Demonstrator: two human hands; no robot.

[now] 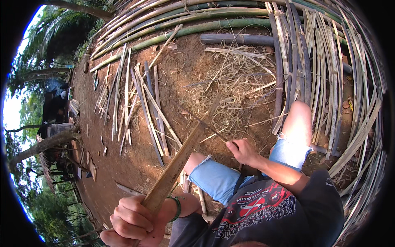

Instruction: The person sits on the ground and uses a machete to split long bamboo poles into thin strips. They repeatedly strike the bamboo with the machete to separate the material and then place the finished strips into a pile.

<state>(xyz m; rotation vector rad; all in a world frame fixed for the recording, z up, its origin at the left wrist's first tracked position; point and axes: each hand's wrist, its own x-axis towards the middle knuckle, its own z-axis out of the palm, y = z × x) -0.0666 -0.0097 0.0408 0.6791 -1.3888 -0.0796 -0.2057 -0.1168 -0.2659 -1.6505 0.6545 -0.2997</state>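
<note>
My left hand (pixel 132 219) is closed round the near end of a long, flat bamboo strip (pixel 175 166). The strip slants up and away to the right, narrowing toward its far end. My right hand (pixel 243 152) is a fist on the near end of a knife (pixel 214 131), its handle hidden in the fingers. Seen nearly edge-on, the thin dark blade crosses the strip close to its far end and appears to touch it.
Curly shavings (pixel 234 99) cover the dirt before my knees. Split strips (pixel 150 111) lie to the left. Many more slats (pixel 329 78) are laid out at the right, beside my knee. Long green bamboo poles (pixel 181 31) run across the back.
</note>
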